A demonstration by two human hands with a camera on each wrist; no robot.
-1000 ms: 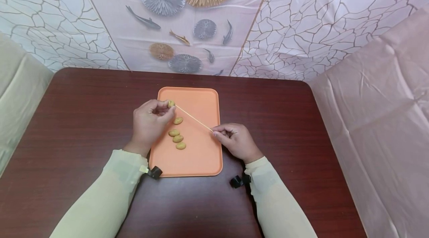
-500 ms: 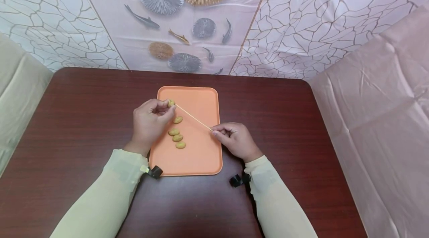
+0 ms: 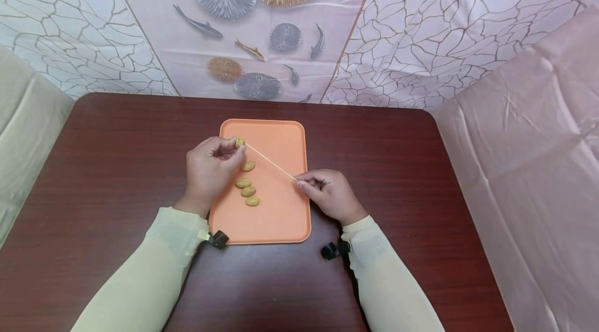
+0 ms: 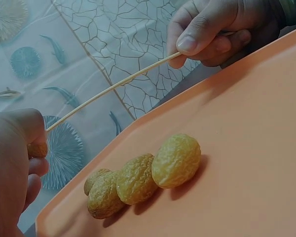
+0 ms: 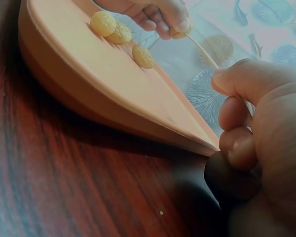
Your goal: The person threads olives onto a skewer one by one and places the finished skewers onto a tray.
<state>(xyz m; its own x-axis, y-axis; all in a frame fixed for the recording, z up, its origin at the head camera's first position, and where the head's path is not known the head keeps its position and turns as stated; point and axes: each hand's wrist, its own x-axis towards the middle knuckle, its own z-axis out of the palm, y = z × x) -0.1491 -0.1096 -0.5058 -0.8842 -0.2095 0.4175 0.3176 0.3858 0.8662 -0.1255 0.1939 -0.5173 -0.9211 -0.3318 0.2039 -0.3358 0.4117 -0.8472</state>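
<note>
Above the upper left of an orange tray (image 3: pixel 281 217), the left hand (image 3: pixel 208 171) pinches a wrinkled yellow-green fruit (image 3: pixel 240 142) between thumb and finger. A thin wooden stick (image 3: pixel 271 162) runs from that fruit down to the right hand (image 3: pixel 331 194), whose thumb and fingers pinch its other end over the tray's right edge. How deep the stick sits in the fruit cannot be told. Several similar fruits lie on the tray; in the left wrist view one fruit (image 4: pixel 176 161) is beside others in a row, and the right wrist view shows a fruit (image 5: pixel 142 57) apart from two more.
The tray lies on a dark red-brown table (image 3: pixel 398 166). A patterned cloth (image 3: pixel 262 20) hangs behind the table, with plain cloth (image 3: pixel 538 166) at the right side. Black wrist devices (image 3: pixel 218 239) hang by both sleeves, the left one over the tray's lower left corner.
</note>
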